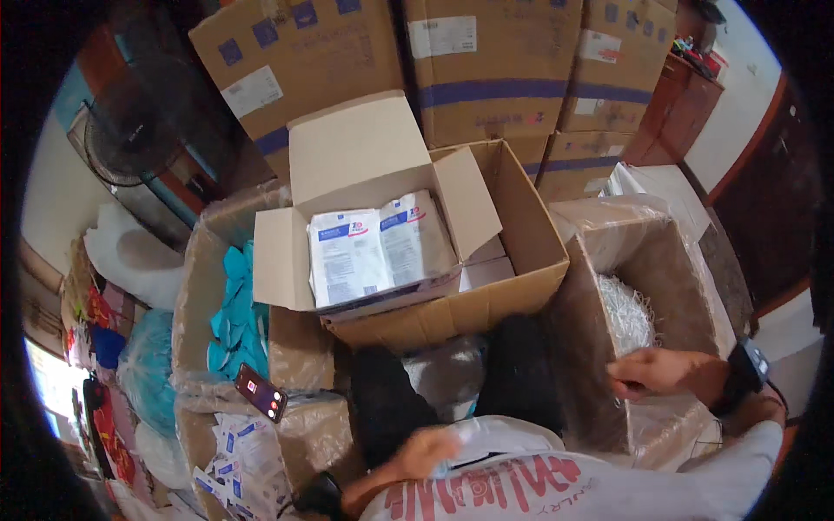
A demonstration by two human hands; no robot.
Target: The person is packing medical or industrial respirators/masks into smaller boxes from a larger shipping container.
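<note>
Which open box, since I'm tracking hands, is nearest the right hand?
The rightmost open box, holding whitish contents: the right hand appears over it; boxes with packets or teal pieces lie farther left.

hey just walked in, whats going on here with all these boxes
A person sits among open boxes. The right hand, fingers curled, is at the right-hand box, near a bundle of white strands. The left hand is blurred near the lap; I can't tell whether either hand holds anything. In front, an open carton holds white packets. On the left are teal pieces, a phone and more packets.
</note>
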